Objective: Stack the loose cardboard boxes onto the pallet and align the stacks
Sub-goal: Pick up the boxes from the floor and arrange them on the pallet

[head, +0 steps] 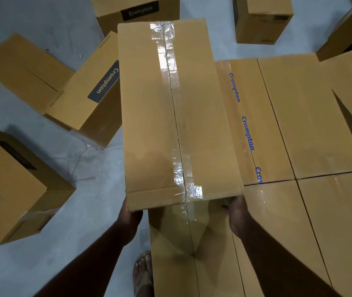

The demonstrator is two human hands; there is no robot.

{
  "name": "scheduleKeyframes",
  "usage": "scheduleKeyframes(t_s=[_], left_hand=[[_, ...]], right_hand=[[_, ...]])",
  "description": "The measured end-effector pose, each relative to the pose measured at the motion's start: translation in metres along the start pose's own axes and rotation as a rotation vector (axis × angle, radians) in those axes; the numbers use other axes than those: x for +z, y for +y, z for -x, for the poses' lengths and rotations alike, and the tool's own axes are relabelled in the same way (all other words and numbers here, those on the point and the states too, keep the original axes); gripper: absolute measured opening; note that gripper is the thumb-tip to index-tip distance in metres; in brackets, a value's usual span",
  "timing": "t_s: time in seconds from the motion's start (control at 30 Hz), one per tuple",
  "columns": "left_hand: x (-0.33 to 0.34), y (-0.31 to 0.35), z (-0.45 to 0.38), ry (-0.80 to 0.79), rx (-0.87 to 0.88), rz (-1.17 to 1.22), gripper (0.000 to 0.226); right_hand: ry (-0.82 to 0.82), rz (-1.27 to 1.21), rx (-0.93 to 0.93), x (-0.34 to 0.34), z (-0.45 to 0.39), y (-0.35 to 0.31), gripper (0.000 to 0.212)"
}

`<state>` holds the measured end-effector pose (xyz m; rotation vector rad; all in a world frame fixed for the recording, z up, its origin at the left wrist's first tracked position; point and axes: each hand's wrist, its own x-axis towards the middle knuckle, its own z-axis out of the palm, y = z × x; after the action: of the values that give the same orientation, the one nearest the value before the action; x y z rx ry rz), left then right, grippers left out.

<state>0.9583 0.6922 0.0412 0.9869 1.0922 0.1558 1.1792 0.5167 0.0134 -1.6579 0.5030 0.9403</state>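
I hold a long taped cardboard box [177,112] level in front of me, above the left edge of the stacked boxes [299,129]. My left hand [131,213] grips under its near left corner, and my right hand [236,207] grips under its near right corner; the fingers of both are hidden beneath the box. The stack forms a flat layer of several brown boxes, one with blue Crompton tape [246,131]. The pallet itself is hidden under them.
Loose boxes lie on the grey floor: one at near left [14,185], two at mid left [23,69] [93,93], one at the back [136,11], one at back right [262,20]. My sandalled foot [143,271] stands beside the stack.
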Motion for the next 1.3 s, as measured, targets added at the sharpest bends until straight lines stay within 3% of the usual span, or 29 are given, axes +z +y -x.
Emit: scheduleKeyframes(t_s=[0.43, 0.57, 0.73, 0.97, 1.03, 1.13, 1.2, 1.3], left_hand=[[0.001, -0.013, -0.002, -0.037, 0.072, -0.090, 0.030], [0.001, -0.023, -0.005, -0.004, 0.089, -0.026, 0.039], [0.001, -0.023, -0.006, -0.006, 0.077, -0.082, 0.031], [0.005, -0.021, -0.001, 0.125, -0.019, -0.035, 0.046], [0.007, -0.021, 0.013, 0.149, -0.077, 0.019, 0.062], [0.002, -0.031, 0.052, 0.186, -0.200, -0.005, 0.092], [-0.008, -0.039, 0.090, 0.185, -0.218, -0.087, 0.094], [-0.029, -0.044, 0.159, 0.282, -0.184, -0.128, 0.076]], right_hand=[[0.075, -0.133, -0.050, 0.003, 0.002, 0.008, 0.033], [0.110, -0.098, -0.012, 0.004, 0.001, 0.012, 0.036], [0.102, -0.100, 0.036, 0.001, 0.000, 0.014, 0.030], [0.051, -0.195, 0.125, 0.000, 0.018, 0.017, 0.055], [0.114, -0.081, 0.133, 0.003, 0.038, 0.027, 0.053], [0.151, 0.317, -0.042, 0.008, 0.085, 0.050, 0.026], [0.002, 0.451, -0.113, 0.015, 0.126, 0.065, 0.016], [-0.209, 0.517, -0.190, 0.018, 0.196, 0.076, 0.013]])
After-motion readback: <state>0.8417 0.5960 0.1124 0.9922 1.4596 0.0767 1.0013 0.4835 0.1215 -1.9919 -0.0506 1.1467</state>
